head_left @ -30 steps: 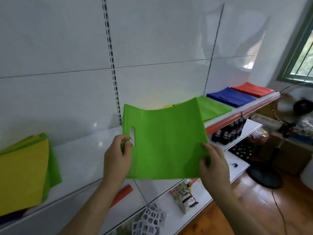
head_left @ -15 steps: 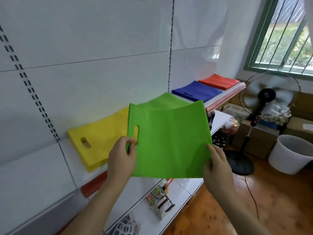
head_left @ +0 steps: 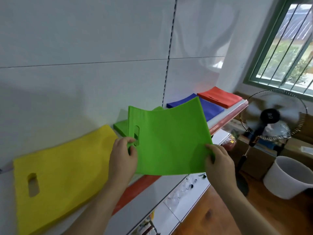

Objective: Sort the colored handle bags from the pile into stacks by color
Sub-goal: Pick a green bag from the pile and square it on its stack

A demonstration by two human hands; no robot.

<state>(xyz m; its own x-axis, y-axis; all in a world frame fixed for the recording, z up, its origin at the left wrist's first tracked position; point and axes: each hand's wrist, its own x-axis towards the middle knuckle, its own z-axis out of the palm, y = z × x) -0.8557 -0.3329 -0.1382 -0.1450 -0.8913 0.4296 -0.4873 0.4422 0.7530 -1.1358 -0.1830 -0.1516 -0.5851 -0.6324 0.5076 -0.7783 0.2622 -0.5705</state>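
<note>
Green handle bag hangs in the air over the shelf, spread flat between two hands. The left hand pinches its edge by the cut-out handle; the right hand grips its lower right corner. Behind it lies the green stack, with the yellow stack to the left and the blue stack and red stack to the right.

The held green bag hides most of the green stack; fan blades are blurred.
</note>
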